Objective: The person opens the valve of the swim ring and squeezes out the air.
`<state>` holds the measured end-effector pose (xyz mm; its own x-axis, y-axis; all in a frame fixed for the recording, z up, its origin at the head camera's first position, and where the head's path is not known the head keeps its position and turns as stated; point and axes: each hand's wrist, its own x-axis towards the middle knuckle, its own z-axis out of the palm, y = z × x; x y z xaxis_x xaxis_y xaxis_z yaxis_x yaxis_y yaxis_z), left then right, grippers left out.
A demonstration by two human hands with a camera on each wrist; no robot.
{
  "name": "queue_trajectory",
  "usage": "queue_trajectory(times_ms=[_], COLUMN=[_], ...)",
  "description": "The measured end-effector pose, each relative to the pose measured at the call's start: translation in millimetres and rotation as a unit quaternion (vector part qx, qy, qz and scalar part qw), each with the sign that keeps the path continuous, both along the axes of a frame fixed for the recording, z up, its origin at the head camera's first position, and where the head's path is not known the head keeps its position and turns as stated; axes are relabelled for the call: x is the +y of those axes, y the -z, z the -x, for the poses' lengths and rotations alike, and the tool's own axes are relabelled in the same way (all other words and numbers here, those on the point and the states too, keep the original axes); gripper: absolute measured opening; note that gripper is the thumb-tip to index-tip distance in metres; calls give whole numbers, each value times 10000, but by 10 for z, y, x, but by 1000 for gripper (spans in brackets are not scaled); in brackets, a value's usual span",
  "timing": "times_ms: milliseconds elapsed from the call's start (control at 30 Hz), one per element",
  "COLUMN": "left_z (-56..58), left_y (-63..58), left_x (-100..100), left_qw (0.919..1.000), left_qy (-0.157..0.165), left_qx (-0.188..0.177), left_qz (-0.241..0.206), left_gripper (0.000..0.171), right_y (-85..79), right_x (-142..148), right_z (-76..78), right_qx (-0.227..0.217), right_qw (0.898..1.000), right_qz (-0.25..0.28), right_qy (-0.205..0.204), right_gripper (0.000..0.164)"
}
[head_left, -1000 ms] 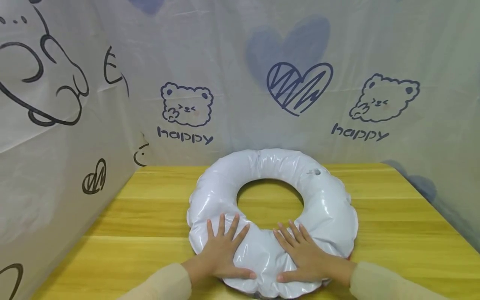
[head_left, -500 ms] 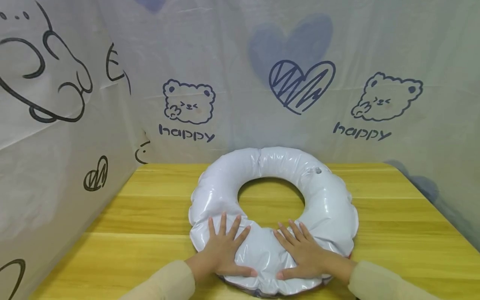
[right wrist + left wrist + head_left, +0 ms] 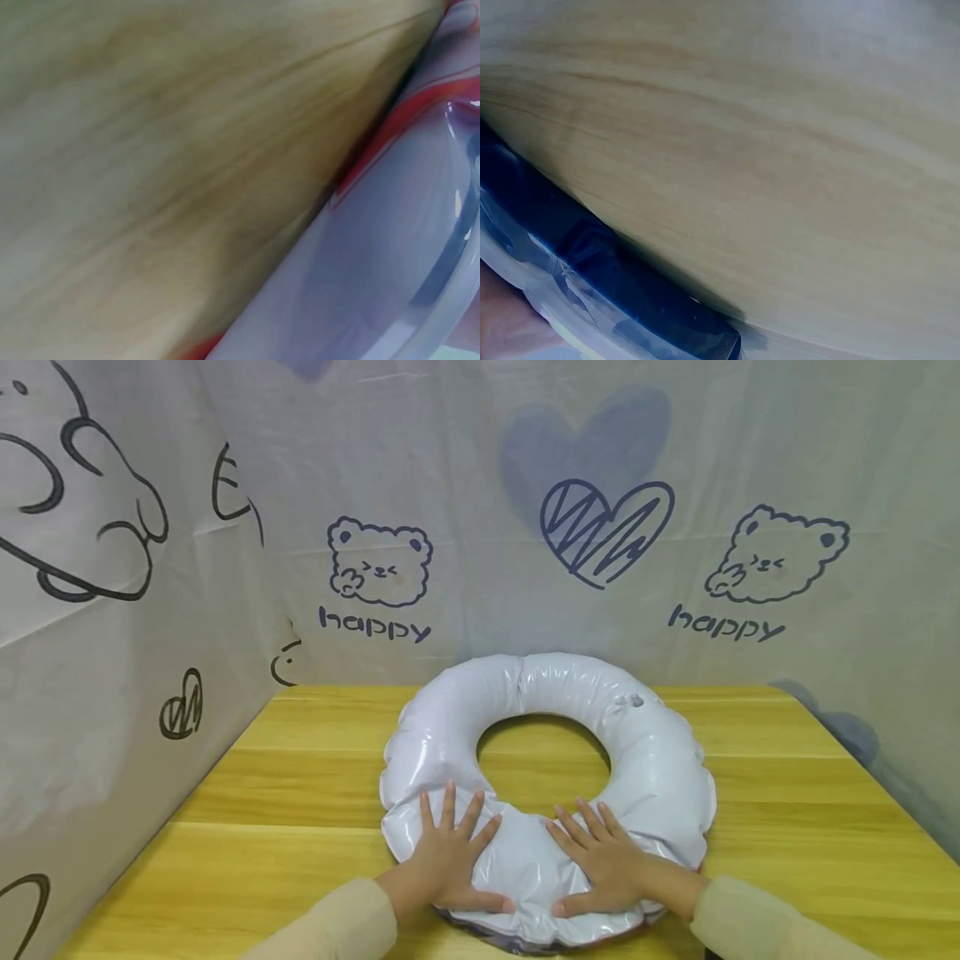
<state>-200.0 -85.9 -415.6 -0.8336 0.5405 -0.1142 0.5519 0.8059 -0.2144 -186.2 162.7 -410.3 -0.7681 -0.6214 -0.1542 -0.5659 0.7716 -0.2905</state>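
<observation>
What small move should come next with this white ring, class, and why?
Probably lift the right hand and reach for the valve to check it: the white ring is creased around both hands, so it may be soft, and the valve looks too small here to show whether it is closed. The left hand, spread on the near side, could steady the ring.

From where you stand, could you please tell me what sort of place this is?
Probably a small, screened-off work corner indoors: patterned cloth hangs behind and to the left of a wood-grain table, and a white inflatable ring lies on it.
</observation>
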Motion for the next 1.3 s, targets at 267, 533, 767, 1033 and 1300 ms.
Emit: queue_trajectory(times_ms=[267,533,767,1033,1300], left_z=[8,27,29,50,-4], left_y=[3,12,-11,24,-71], left_x=[7,3,0,-74,-44], left_qw=[9997,9995,9984,9966,9985], left_qy=[-21,-57,-180,-200,-154], left_qx=[65,-163,-525,-796,-511], left_qz=[244,246,63,15,80], left_gripper=[105,106,106,109,108], right_y=[-62,-109,-82,-23,73], right_x=[-28,-48,-22,7,58], right_z=[5,-16,-32,-84,-97], right_qx=[-121,99,170,441,979], right_qw=[9999,9997,9998,9984,9952], right_qz=[-73,-214,43,338,62], right_qy=[50,97,132,56,-15], right_gripper=[101,101,100,101,101])
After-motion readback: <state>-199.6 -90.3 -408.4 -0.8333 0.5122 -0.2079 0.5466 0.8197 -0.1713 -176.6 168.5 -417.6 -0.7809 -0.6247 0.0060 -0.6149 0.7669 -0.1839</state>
